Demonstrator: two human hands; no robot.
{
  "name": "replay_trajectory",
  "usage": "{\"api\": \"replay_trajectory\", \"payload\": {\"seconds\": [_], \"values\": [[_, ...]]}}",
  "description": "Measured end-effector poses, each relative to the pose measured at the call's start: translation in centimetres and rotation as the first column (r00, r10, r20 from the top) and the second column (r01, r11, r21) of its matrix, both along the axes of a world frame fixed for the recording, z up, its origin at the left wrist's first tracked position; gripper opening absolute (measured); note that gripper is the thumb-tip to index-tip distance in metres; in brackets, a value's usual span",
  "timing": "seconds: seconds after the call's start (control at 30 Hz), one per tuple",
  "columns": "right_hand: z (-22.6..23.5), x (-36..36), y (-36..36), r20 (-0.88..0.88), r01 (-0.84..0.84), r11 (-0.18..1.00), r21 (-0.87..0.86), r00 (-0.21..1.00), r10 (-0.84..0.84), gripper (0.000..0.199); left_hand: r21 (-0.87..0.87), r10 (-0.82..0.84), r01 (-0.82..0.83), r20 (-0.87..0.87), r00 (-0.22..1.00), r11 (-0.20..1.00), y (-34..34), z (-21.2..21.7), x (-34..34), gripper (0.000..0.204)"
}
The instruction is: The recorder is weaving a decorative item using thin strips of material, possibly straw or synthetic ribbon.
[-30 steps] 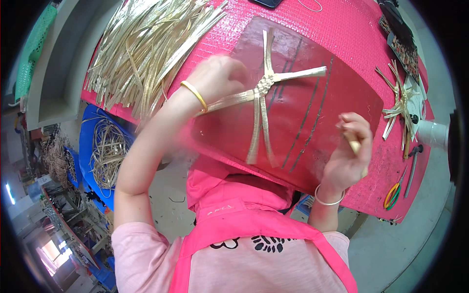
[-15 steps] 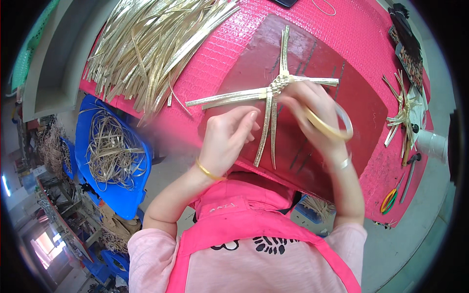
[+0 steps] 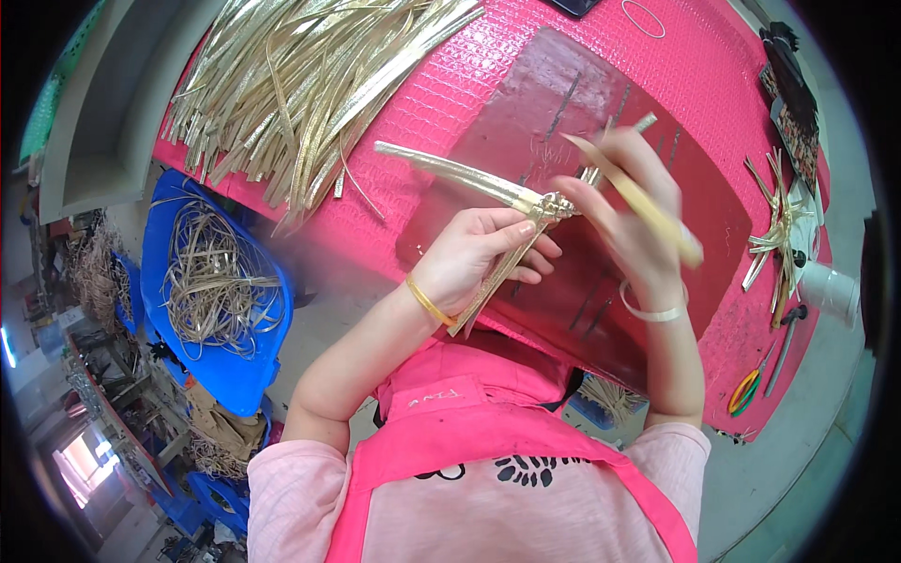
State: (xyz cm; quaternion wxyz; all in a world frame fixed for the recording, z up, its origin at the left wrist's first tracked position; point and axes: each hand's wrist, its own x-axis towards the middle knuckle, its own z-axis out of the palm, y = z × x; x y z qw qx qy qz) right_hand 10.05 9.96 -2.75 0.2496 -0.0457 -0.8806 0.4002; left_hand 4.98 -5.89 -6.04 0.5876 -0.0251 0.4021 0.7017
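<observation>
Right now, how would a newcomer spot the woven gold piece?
Find the bright pink table, then the dark red board on it. Over the board, the left hand holds the woven gold piece, its strips spreading from a knobbly centre. Unlike the gold heap to the left and the gold bundle to the right, it is held.

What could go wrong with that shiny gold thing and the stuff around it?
The gold weave might loosen if its strips slip from the left hand. The long, tan thing in the right hand could bump the left, being so close. The scissors might fall, lying near the edge of the table.
</observation>
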Motion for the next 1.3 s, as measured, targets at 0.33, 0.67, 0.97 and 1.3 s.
{"api": "replay_trajectory", "payload": {"seconds": [0.33, 0.67, 0.97, 1.3], "values": [[-2.2, 4.8, -2.7, 0.387, 0.205, 0.59, -0.781, 0.901, 0.198, 0.019, -0.071, 0.029, -0.043, -0.193, 0.981, 0.997, 0.1, 0.6, 0.1, 0.021], [-2.5, 3.8, -3.2, 0.413, 0.2, 0.627, -0.752, 0.886, 0.213, 0.02, -0.082, 0.065, -0.101, -0.359, 0.931, 0.992, -0.2, 1.1, 1.4, 0.021], [-2.7, 5.6, -4.0, 0.251, 0.239, 0.681, -0.693, 0.964, -0.083, 0.012, 0.004, 0.157, -0.18, -0.502, 0.851, 0.984, 0.3, 2.4, 1.2, 0.021], [-3.7, 5.5, -4.8, -0.267, -0.246, 0.301, -0.922, 0.963, -0.03, 0.031, 0.461, -0.128, 0.098, 0.034, 0.991, 0.882, 2.4, 3.3, -0.4, 0.061]]}}
